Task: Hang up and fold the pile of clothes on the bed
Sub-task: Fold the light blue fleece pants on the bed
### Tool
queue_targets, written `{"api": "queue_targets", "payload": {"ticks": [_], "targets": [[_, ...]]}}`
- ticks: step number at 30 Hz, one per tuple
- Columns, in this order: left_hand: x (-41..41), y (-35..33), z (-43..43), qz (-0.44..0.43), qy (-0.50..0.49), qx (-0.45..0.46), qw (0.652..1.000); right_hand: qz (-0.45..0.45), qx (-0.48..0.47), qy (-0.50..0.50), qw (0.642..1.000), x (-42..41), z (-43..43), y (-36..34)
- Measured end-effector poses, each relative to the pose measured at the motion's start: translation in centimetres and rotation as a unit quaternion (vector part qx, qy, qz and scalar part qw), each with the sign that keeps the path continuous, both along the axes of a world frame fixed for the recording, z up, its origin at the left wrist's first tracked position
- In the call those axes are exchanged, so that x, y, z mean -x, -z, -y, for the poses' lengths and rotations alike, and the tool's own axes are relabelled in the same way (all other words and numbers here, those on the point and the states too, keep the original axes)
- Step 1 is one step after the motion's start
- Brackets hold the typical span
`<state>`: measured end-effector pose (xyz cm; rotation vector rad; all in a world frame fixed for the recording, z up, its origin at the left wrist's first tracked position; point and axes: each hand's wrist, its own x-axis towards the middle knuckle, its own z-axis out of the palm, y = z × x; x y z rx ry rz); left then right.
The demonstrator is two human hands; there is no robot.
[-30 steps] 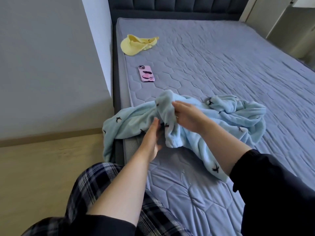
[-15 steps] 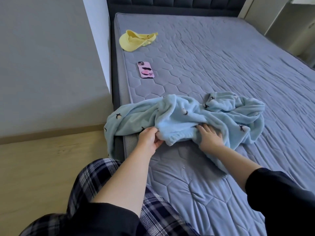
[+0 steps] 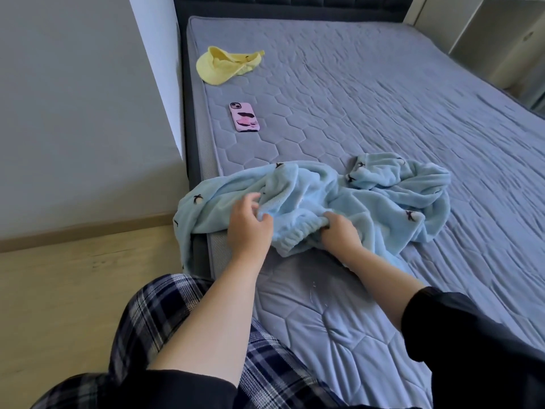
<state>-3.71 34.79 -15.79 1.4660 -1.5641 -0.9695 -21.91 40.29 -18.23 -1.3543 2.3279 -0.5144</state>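
A crumpled light-blue fleece garment (image 3: 368, 202) with small dark prints lies on the grey quilted mattress (image 3: 383, 98), one part hanging over the bed's left edge. My right hand (image 3: 339, 234) grips its ribbed hem near the front, fingers curled into the cloth. My left hand (image 3: 249, 225) sits at the garment's left fold, fingers bent and pinching the fabric beside the hem. A yellow cloth item (image 3: 224, 64) lies far up the mattress near the headboard.
A pink phone (image 3: 244, 117) lies face down on the mattress between the yellow item and the blue garment. A grey wall and wooden floor (image 3: 59, 290) run along the bed's left side. My plaid-trousered knee (image 3: 165, 314) is at the bed's near corner.
The right hand came down from the raised fold to the near hem and closed on it. The left hand shifted up onto the left fold. The garment now lies flatter on the mattress.
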Motion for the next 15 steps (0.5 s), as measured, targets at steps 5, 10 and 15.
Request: {"api": "queue_targets", "payload": {"ticks": [5,10,15], "targets": [[1.3,1.4,-1.0,0.112,0.327,-0.01,0.938,0.073,-0.069,-0.033,0.994,-1.9,1.6,-2.1],[0.8,1.3,-0.2,0.104,0.185,0.005,0.977,0.166,-0.017,-0.025,0.986,-3.7,2.4,-5.2],[-2.2,-2.2,1.2,-0.008,0.11,-0.016,0.994,0.165,0.018,-0.081,0.983,-6.6,4.6,-10.6]]}}
